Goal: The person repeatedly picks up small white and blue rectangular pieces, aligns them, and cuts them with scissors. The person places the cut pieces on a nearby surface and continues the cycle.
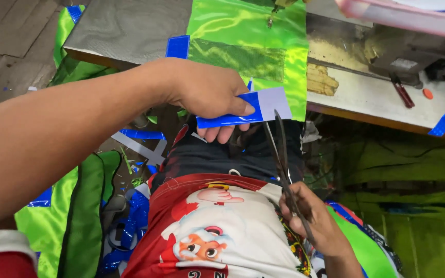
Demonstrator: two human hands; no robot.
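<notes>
Green satin fabric (243, 31) drapes a wooden table (124, 31) beside a sewing machine (403, 51).

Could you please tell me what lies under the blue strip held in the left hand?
Under the blue strip, the left hand fingers, open scissors and a dark lap show; the strip's underside is hidden.

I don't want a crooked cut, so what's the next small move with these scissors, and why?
Probably close the scissors on the blue strip. Their tips already reach its lower edge beside the pale end, the left hand pinches the strip steady, and the right hand grips the handles.
</notes>
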